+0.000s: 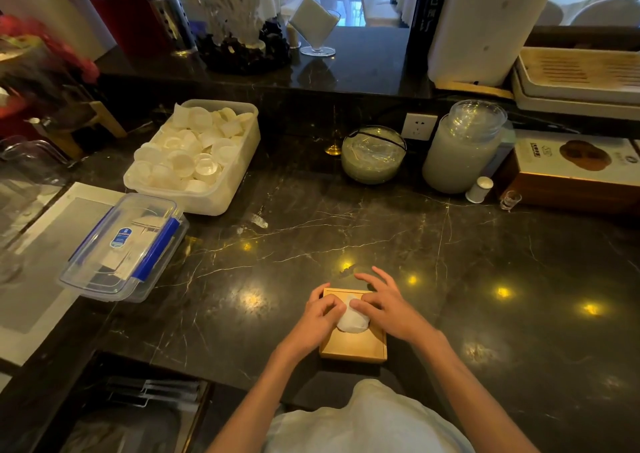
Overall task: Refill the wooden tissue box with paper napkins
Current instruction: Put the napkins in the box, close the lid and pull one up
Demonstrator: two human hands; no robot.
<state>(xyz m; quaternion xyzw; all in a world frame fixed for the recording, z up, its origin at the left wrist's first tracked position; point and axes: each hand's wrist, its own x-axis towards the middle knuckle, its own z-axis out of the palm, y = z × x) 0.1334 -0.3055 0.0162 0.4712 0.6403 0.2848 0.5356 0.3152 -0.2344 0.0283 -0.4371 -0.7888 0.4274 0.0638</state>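
A square wooden tissue box (356, 347) sits on the dark marble counter near its front edge. White paper napkin (351, 321) bulges from the round hole in the box's lid. My left hand (317, 319) rests on the left side of the lid, fingers curled onto the napkin. My right hand (388, 305) lies across the far right of the lid, thumb and fingers pressing on the napkin's top. Whether either hand pinches the paper or only presses it is unclear. The box's inside is hidden.
A clear lidded container with blue clips (124, 248) holds napkins at the left. Behind it stands an open tub of white cups (194, 154). A glass bowl (373, 154), a tall jar (464, 147), a small white shaker (479, 189) and a printed carton (575, 172) line the back.
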